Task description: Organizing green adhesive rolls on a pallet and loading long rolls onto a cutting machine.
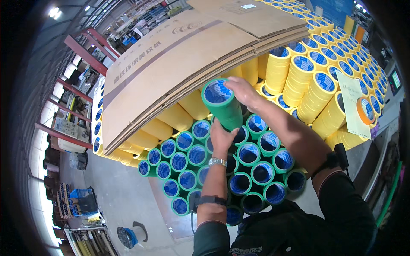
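Observation:
Between my hands a tilted stack of green tape rolls (226,113) is held above the other stacks, its blue-lined core facing up. My right hand (242,91) grips its upper rim from the right, with the fingers partly at the core's edge. Lower down, my left hand (222,137) is closed on the stack's near side; some of its fingers are hidden. Beneath and around my forearms stand several upright green tape stacks (248,153) with blue-lined cores, packed close together.
Flattened cardboard boxes (171,55) lie across yellow tape stacks just beyond the green ones. More yellow tape stacks (304,64) fill the right and far side. A paper sheet (351,100) and an orange tape roll (365,111) rest there. A spool (130,236) stands on the floor at left.

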A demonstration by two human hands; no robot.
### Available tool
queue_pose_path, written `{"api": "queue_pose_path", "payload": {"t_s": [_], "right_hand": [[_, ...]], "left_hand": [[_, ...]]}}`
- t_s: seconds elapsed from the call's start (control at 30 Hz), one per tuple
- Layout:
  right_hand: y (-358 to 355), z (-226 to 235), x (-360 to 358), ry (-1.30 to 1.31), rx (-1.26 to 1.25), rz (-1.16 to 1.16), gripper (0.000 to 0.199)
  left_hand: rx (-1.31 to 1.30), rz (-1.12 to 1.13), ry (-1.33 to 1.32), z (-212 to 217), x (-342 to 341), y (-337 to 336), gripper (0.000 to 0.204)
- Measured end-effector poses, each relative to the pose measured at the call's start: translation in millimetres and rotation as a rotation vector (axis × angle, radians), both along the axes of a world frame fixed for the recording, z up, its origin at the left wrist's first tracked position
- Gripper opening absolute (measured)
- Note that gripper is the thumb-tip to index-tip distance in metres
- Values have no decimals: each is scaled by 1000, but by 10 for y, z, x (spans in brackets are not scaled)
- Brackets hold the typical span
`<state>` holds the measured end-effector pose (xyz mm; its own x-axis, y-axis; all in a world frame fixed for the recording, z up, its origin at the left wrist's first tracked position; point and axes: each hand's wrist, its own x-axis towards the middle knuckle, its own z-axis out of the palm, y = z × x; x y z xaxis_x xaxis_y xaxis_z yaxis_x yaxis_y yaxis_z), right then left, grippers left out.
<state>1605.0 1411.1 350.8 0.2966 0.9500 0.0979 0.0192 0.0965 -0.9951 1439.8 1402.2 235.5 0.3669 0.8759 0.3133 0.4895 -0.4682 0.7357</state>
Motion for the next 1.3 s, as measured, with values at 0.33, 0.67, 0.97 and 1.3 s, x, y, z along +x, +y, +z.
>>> {"api": "queue_pose_path", "payload": {"t_s": [0.33,0.67,0.97,1.3], "right_hand": [[-48,117,-9,95,-58,21,24],[-634,435,-34,-893,499,-236,51],[-478,407,-237,-1393,468,25,20],[-497,449,-324,-1396,434,-4,17]], "left_hand": [[-19,-40,31,57,-121,9,75],[171,151,-274,855,-1585,-681,50],[-139,200,-458,682,-1959,-716,51],[-637,-114,-1212,1128,-608,797,38]]}}
